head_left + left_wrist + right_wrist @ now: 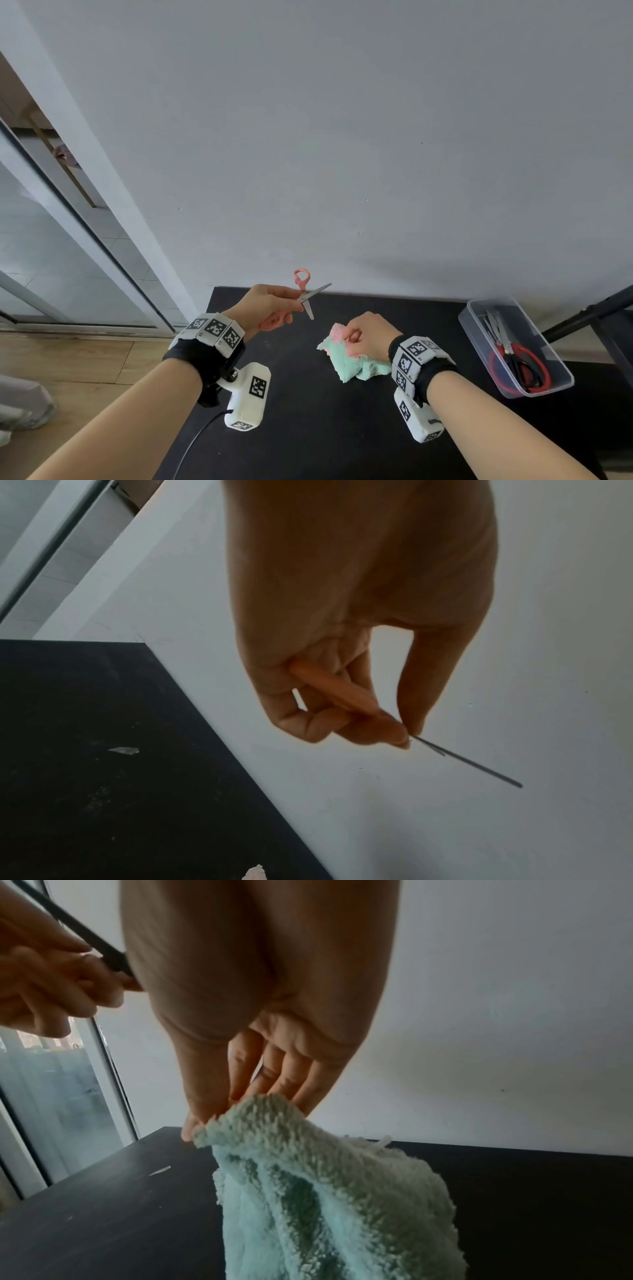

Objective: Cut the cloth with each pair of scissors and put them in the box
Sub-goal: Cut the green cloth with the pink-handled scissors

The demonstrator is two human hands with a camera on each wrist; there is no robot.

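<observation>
1. Our left hand (pixel 270 305) grips the pink scissors (pixel 306 294), blades parted.
2. Our right hand (pixel 368 334) pinches the cloth (pixel 356 365) off the surface (pixel 308 428).
3. The cloth lies right of and below the blades, well apart.

1 pink scissors (pixel 306 293), 1 cloth (pixel 352 363), 1 clear box (pixel 479 308), approx 2 scissors inside (pixel 513 356), 2 hands.

R hand (pixel 260 1010) pinching green cloth (pixel 329 1191)

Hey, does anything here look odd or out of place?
Slightly: the left hand pinches the pink scissors near the pivot, not through the loops, with blades open. A small pale scrap lies on the table.
</observation>
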